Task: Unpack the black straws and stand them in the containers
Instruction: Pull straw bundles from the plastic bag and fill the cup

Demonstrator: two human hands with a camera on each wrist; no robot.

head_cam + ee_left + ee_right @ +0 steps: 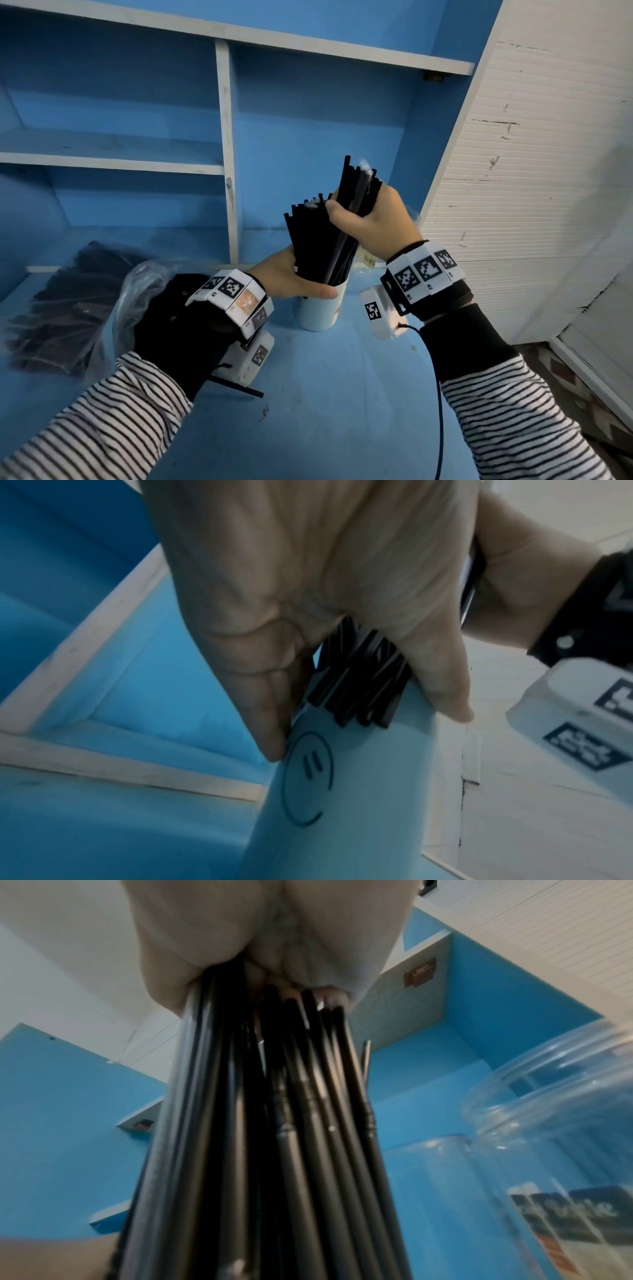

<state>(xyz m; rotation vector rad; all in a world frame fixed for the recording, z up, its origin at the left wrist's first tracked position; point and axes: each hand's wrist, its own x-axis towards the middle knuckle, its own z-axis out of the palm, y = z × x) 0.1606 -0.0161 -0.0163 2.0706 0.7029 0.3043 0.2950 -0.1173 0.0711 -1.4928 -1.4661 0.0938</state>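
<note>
While the left hand wraps the rim of the pale blue cup packed with black straws, the right hand clutches a bunch above it. Bagged straws lie left on the surface. Clear jars beside, blurred.

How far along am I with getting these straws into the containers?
Done: many black straws already stand in the pale blue cup. In hand: your right hand grips another bundle over it while your left hand steadies the rim. Left: the plastic bag holds more straws, and a clear jar waits.
</note>
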